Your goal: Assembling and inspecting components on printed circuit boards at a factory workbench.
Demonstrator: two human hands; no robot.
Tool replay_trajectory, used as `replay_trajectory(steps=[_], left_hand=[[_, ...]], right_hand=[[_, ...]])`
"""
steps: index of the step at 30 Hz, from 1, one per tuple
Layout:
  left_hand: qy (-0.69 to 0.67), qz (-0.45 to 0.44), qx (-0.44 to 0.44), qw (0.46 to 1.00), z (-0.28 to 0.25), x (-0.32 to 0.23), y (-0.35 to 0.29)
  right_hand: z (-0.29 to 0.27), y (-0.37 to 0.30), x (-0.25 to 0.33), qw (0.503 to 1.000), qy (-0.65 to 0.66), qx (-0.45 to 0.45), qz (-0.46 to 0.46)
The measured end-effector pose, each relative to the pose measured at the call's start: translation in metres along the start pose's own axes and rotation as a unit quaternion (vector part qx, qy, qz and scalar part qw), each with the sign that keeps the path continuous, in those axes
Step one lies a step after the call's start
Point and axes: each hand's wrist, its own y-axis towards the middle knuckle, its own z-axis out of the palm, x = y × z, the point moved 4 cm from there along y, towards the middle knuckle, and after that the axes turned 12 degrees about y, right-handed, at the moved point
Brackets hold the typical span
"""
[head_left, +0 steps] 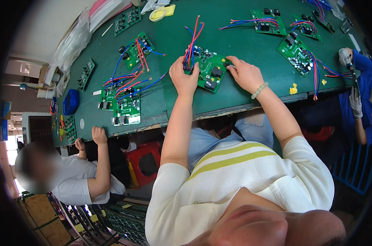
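A green circuit board point(209, 65) with black components lies at a tilt on the green table in front of me. Red and blue wires point(193, 39) stand up from its left end. My left hand point(184, 78) is closed on that end, with the thumb on the board beside the wire bases. At the upper right corner my right hand point(247, 76) pinches the board's edge by a small black part, thumb below and fingers above. A beaded bracelet circles my right wrist.
Wired circuit boards lie to the left point(126, 100) and right point(296, 55). Small yellow pieces point(293, 88) sit near the front edge. A blue holder point(71, 102) stands at far left. One co-worker point(81, 176) sits at left; another's gloved hands point(355, 102) hold a board at right.
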Motion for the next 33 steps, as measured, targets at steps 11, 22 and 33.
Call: replay_trajectory(steps=[11,22,33], left_hand=[[-0.055,-0.074,0.070,0.993,0.000,0.002,0.004],[-0.046,-0.060,0.063,0.995,0.001,0.006,0.004],[-0.150,-0.068,0.120,0.979,0.005,0.008,0.000]], right_hand=[[-0.003,-0.007,0.008,0.999,-0.029,0.020,0.020],[0.001,-0.005,0.003,0.997,-0.061,0.005,-0.042],[-0.008,-0.019,-0.013,0.979,0.192,-0.058,-0.045]])
